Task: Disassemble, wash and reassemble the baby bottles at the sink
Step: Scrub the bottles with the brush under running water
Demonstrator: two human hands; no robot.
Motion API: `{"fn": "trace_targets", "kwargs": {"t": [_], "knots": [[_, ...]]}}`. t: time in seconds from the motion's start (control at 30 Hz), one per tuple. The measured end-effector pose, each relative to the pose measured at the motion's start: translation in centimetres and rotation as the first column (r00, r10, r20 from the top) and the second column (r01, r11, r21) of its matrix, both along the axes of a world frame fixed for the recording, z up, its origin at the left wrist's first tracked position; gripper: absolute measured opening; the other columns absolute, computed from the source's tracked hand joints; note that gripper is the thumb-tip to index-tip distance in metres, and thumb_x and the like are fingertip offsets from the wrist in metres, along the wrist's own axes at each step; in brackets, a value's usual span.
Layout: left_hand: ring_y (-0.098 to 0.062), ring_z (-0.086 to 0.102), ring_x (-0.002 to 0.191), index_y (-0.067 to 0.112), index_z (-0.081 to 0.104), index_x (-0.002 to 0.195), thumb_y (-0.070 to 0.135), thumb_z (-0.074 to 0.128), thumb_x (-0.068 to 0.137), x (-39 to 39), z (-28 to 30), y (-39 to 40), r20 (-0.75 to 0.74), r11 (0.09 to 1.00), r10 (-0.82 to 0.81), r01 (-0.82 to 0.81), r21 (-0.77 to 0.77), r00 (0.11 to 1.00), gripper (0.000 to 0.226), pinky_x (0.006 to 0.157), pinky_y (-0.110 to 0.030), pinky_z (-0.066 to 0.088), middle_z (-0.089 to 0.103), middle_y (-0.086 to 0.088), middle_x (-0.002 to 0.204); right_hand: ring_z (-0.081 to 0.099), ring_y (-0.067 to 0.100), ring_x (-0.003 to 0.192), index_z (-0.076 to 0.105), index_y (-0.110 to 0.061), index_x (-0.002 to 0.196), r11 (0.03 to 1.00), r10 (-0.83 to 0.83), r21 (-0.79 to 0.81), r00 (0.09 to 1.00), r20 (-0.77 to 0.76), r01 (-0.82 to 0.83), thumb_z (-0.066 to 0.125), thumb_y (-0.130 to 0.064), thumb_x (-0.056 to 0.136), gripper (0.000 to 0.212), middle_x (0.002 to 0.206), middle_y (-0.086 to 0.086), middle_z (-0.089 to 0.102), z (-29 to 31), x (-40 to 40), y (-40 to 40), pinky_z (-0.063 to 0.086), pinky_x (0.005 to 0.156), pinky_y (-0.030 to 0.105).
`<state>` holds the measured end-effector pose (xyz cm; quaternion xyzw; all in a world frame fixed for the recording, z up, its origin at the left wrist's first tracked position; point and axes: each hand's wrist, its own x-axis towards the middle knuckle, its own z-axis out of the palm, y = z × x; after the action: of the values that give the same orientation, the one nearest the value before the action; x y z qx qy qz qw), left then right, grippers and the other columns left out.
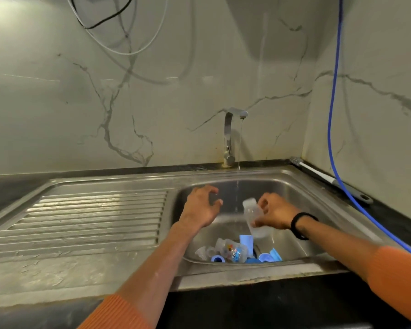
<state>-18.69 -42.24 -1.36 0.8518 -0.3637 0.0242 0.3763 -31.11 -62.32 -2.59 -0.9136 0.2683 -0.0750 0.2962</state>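
I see the right hand over the sink basin, its fingers curled round a clear bottle with no cap or teat on it. The bottle is tilted, its open neck pointing up toward 11 o'clock and its base down toward 5 o'clock, so most of the bottle lies at 9 o'clock of the hand. A black band sits on that wrist.

The left hand hangs above the basin at 9 o'clock of the bottle, apart from it. Its fingers are spread and loosely bent, and it holds nothing.

A thin stream of water falls from the tap and passes between the two hands, just beside the neck of the held bottle at its 10 o'clock. I cannot tell whether the stream touches the bottle.

At 6 o'clock of the hands, on the basin floor against the near wall, lies a pile of parts: a second clear bottle with a coloured print, lying on its side; clear teats at its 9 o'clock; a blue ring at its 7 o'clock; a pale blue cap at its 2 o'clock; and further blue pieces at its 3 o'clock.

A bottle brush lies on the dark worktop at 2 o'clock of the basin, against the wall, beside a blue hose. The ribbed drainer extends at 9 o'clock of the basin.
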Motion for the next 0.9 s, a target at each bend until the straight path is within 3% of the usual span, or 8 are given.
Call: {"fn": "trace_targets", "kwargs": {"t": [0.07,0.1,0.17,0.23,0.37,0.5,0.67,0.9], "knots": [[-0.019,0.056,0.128,0.024,0.06,0.138,0.032,0.068,0.097,0.3,-0.3,-0.2,0.047,1.0,-0.008,0.008,0.001,0.999,0.043,0.109,-0.031,0.043,0.056,-0.004,0.144,0.066,0.012,0.091,0.057,-0.024,0.109,0.999,-0.051,0.022,0.974,0.222,0.047,0.094,-0.033,0.072,0.053,0.102,-0.004,0.067,0.5,-0.1,-0.6,0.052,0.069,0.027],[-0.019,0.055,0.129,0.024,0.059,0.139,0.032,0.068,0.097,0.4,-0.4,-0.3,0.065,1.0,-0.018,0.018,0.001,0.998,0.043,0.111,-0.032,0.044,0.056,-0.004,0.144,0.067,0.013,0.09,0.057,-0.025,0.109,0.999,-0.048,0.024,0.971,0.235,0.043,0.094,-0.034,0.072,0.053,0.101,-0.005,0.067,0.9,0.1,-0.8,0.053,0.067,0.027],[-0.02,0.054,0.13,0.024,0.058,0.139,0.032,0.067,0.097,0.4,-0.7,-0.4,0.069,0.998,-0.051,0.049,0.029,0.996,0.043,0.112,-0.037,0.045,0.058,-0.004,0.142,0.07,0.018,0.089,0.06,-0.023,0.108,0.999,0.038,0.02,0.999,-0.001,-0.038,0.095,-0.032,0.071,0.051,0.099,0.001,0.07,0.8,-0.1,-0.7,0.062,0.071,0.039],[-0.019,0.057,0.127,0.026,0.054,0.142,0.034,0.067,0.098,0.4,-1.2,-0.6,0.069,0.994,-0.08,0.074,0.085,0.994,0.047,0.111,-0.038,0.046,0.061,-0.003,0.138,0.071,0.018,0.091,0.063,-0.024,0.108,0.994,0.098,-0.021,0.97,-0.223,-0.105,0.096,-0.031,0.069,0.051,0.101,0.001,0.072,-0.7,-0.1,-0.7,0.063,0.082,0.043],[-0.016,0.067,0.103,0.031,0.037,0.154,0.034,0.059,0.103,0.3,-1.7,-0.7,0.019,0.971,-0.198,0.194,0.139,0.98,0.056,0.102,-0.039,0.053,0.073,-0.004,0.114,0.068,0.011,0.094,0.067,-0.029,0.114,0.981,0.155,-0.089,0.976,-0.155,-0.17,0.092,-0.034,0.071,0.05,0.103,-0.008,0.07,-0.3,0.4,-0.8,0.059,0.088,0.036],[-0.018,0.067,0.107,0.028,0.044,0.152,0.023,0.054,0.105,0.1,-1.8,-0.6,0.051,0.953,-0.232,0.217,0.21,0.971,0.048,0.102,-0.038,0.053,0.071,-0.007,0.122,0.064,0.005,0.092,0.066,-0.032,0.124,0.959,0.221,-0.131,0.954,-0.203,-0.25,0.088,-0.031,0.075,0.054,0.1,-0.017,0.064,0.9,1.1,-0.7,0.052,0.072,0.022],[-0.02,0.066,0.112,0.023,0.047,0.15,0.025,0.054,0.105,0.1,-2.0,-0.7,0.019,0.959,-0.204,0.196,0.202,0.979,0.045,0.101,-0.035,0.053,0.069,-0.008,0.128,0.062,0.009,0.101,0.063,-0.03,0.134,0.934,0.239,-0.217,0.947,-0.213,-0.284,0.089,-0.035,0.074,0.066,0.111,-0.012,0.063,2.4,2.6,-0.5,0.05,0.082,0.026],[-0.02,0.064,0.116,0.023,0.048,0.148,0.026,0.067,0.098,0.3,-1.7,-0.5,-0.04,0.986,-0.112,0.116,0.118,0.993,0.054,0.104,-0.037,0.053,0.065,-0.008,0.132,0.058,0.012,0.091,0.056,-0.031,0.11,0.902,0.239,-0.341,0.964,-0.119,-0.266,0.095,-0.044,0.065,0.06,0.106,-0.008,0.059,5.5,4.5,2.5,0.05,0.071,0.029]]}}
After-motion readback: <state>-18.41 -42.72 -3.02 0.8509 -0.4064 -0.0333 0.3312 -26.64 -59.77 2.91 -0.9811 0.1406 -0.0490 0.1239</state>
